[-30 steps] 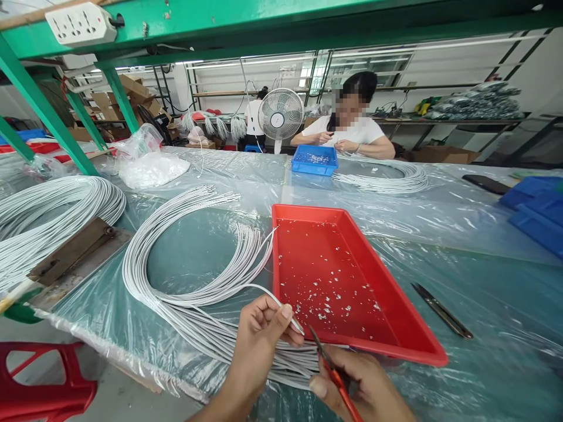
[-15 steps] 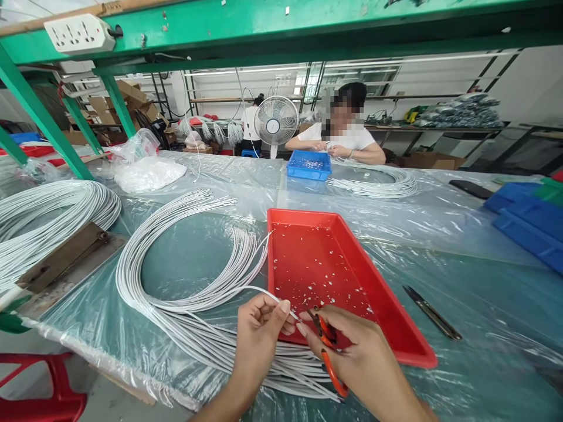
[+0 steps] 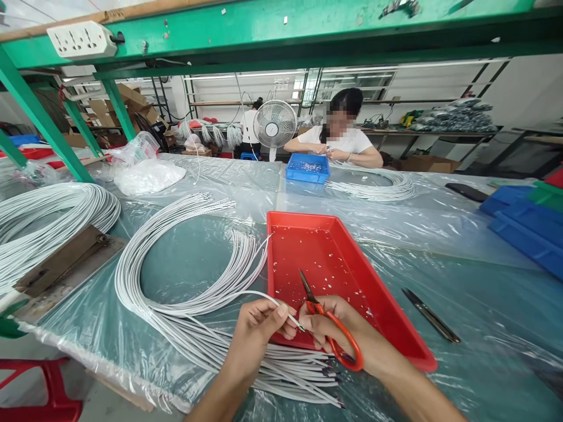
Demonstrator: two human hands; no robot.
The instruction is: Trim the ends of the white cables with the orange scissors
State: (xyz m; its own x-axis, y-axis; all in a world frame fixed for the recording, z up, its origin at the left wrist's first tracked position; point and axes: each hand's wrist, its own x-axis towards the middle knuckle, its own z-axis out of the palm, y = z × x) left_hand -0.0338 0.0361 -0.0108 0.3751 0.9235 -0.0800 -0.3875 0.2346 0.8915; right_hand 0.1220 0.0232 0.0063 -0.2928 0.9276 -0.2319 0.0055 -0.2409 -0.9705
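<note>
No readable text or labels.

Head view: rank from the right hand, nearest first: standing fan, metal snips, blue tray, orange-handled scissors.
1. Orange-handled scissors: held in the right hand.
2. Metal snips: lying off to its right.
3. Blue tray: well ahead, slightly left.
4. Standing fan: farthest, ahead and left, beyond the blue tray.

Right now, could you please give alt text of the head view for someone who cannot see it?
A person's left hand pinches a white cable near its end while the right hand holds orange-handled scissors by a red tray scattered with pale scraps. Coiled white cables lie to the left; across the table, another person is behind a blue tray.
</note>
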